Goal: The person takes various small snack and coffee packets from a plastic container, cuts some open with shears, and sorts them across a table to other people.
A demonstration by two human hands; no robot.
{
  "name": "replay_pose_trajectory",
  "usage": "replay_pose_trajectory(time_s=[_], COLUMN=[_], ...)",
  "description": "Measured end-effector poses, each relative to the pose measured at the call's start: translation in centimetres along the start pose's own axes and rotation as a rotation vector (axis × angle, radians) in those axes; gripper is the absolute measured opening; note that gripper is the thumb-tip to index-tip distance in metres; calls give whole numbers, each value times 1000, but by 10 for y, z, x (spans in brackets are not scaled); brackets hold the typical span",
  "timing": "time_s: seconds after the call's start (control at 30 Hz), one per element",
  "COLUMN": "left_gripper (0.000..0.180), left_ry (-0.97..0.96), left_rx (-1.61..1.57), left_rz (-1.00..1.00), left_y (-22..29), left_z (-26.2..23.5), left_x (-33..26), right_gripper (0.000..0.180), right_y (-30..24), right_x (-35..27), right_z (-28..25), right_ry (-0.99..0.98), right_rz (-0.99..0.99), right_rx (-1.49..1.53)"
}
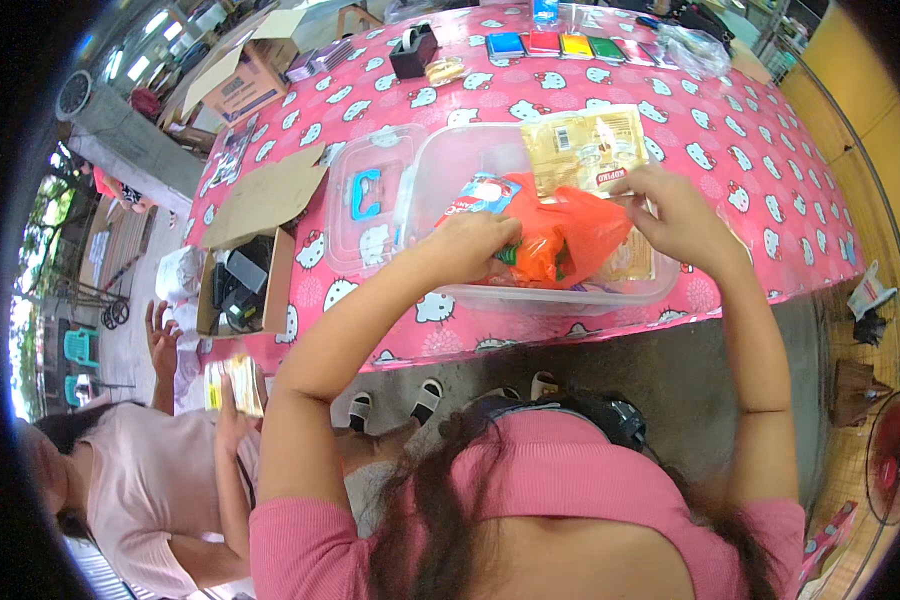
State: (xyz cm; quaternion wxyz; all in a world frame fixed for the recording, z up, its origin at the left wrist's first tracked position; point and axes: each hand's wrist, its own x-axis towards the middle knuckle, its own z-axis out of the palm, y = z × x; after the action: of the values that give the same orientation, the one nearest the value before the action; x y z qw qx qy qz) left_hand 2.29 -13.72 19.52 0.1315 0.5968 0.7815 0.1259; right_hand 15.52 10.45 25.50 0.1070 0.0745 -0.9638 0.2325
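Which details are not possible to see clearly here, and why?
In the head view:
Contents of the orange bag: mostly hidden by its plastic and the left hand.
Bottom of the clear container: partly covered by the bag.
Lower parts of the dark devices: hidden by the cardboard box.
Head of the co-worker: partly cut off by the picture's edge.

The person wore a pink, finely ribbed knit top with a wide scooped neckline; its short pink ribbed sleeves ended above the elbows; the hair was long, dark and loose; left hand and right hand were bare.
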Motion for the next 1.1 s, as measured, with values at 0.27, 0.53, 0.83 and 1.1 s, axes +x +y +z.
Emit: replay_pose_trajectory(time_s=[0.27, 0.53, 0.83, 1.1], left_gripper=[23, 14, 38, 24], left_ry=[253, 457, 776, 972], left_rx=[-243, -561, -182, -462], left_rz=[-23, -273, -14, -188], left_y=[-18, -26, 30, 20], left_z=[-1, -24, -35, -16], left_x=[13, 19, 20, 20], right_gripper=[21, 29, 22, 19], right_y=[-28, -2, 0, -13], right_x=[23, 35, 52, 67], right_z=[56, 65, 65, 35], right_ry=[-118, -3, 64, 117], right_rz=[-573, -116, 184, 109], right_rx=[94, 175, 739, 1063])
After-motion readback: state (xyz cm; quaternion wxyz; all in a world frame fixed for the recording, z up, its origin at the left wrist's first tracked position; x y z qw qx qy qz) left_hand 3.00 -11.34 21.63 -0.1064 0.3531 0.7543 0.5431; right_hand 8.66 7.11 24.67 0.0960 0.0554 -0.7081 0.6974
